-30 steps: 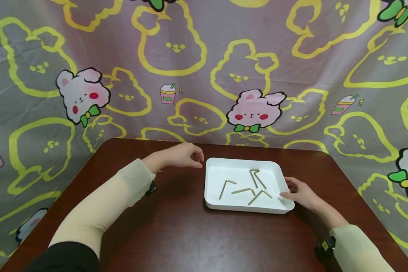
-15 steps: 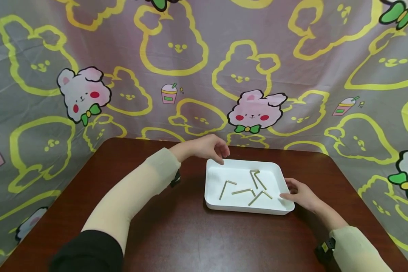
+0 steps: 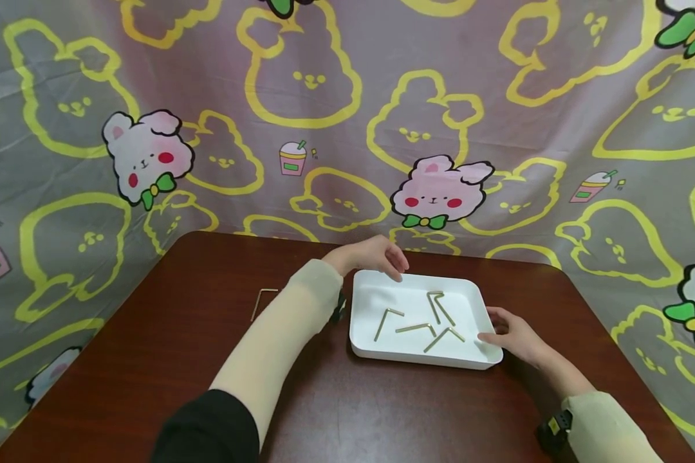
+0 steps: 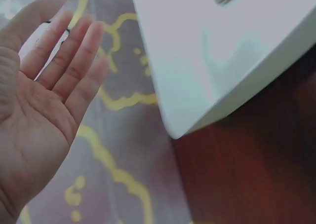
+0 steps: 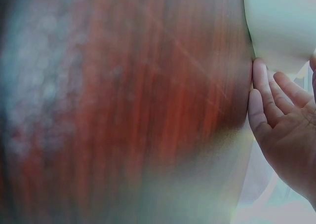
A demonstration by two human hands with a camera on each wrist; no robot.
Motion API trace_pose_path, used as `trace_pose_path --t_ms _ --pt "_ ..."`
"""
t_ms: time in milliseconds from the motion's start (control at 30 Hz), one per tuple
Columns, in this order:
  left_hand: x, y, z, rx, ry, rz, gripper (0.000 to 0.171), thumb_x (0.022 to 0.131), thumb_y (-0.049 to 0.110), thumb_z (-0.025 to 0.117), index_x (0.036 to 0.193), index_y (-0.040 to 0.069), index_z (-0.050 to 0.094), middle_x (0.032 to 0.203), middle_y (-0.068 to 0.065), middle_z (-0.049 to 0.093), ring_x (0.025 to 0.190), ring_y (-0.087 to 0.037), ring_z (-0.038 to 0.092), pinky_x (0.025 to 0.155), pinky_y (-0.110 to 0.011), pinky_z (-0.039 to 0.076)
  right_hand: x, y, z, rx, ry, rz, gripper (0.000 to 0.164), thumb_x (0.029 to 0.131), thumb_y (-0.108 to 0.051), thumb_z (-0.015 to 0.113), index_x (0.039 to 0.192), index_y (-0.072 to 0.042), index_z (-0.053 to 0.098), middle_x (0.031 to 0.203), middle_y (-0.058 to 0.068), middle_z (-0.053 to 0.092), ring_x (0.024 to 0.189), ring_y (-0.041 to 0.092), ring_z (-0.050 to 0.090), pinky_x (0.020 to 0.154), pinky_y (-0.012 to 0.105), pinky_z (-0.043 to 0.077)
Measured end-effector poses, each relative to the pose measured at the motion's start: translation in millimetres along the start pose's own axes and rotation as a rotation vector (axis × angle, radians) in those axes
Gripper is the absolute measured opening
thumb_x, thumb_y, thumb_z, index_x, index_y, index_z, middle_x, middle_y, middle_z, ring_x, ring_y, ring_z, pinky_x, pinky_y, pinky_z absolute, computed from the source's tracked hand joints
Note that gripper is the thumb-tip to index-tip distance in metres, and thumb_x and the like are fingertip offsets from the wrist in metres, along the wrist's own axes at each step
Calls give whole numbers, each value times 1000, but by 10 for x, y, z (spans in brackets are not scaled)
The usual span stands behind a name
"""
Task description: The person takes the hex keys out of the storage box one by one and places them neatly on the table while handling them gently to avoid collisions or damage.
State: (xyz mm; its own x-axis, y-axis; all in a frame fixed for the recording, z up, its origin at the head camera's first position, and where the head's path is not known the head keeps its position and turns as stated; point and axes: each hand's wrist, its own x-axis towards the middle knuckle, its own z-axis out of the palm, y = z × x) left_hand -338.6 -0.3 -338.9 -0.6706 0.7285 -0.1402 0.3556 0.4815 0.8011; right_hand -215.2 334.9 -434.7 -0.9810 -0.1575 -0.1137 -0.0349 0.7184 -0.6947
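A shallow white tray [image 3: 434,283] stands on the table. Several L-shaped, brass-coloured hex keys [image 3: 415,327] lie spread inside it. My left hand [image 3: 376,254] hovers by the tray's far left rim, fingers relaxed and bent slightly downward. Its bare palm [image 4: 34,120] shows in the left wrist view, holding nothing. At the tray's right end, my right hand [image 3: 518,334] holds the edge, thumb at the rim and fingers along the outer wall. Those fingers [image 5: 269,93] also appear against the white wall in the right wrist view.
Another L-shaped hex key [image 3: 259,302] lies on the dark brown table [image 3: 150,360], left of the tray and partly behind my left sleeve. A patterned cloth [image 3: 324,193] hangs right behind the table's far edge.
My left hand has moved right, from beside the tray to its far left rim. The hex key on the table has come out from behind that arm. My right hand stays put.
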Motion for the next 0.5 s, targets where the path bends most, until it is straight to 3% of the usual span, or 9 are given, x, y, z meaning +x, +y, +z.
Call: trace_pose_path --t_ms 333,500 --pt "125 -200 314 -54 7 -40 33 80 11 81 109 -1 71 91 0 70 85 -12 62 77 -28 50 -7 -6 -8 2 -1 5 74 85 -25 77 137 12 38 124 29 53 101 35 59 83 43 50" --pt "152 -276 410 -11 -5 -49 29 80 9 81 106 -1 72 86 1 69 79 -8 58 74 -25 50 -6 1 5 9 2 1 73 85 -24 77 137 12 39 122 28 54 101 34 59 83 42 50"
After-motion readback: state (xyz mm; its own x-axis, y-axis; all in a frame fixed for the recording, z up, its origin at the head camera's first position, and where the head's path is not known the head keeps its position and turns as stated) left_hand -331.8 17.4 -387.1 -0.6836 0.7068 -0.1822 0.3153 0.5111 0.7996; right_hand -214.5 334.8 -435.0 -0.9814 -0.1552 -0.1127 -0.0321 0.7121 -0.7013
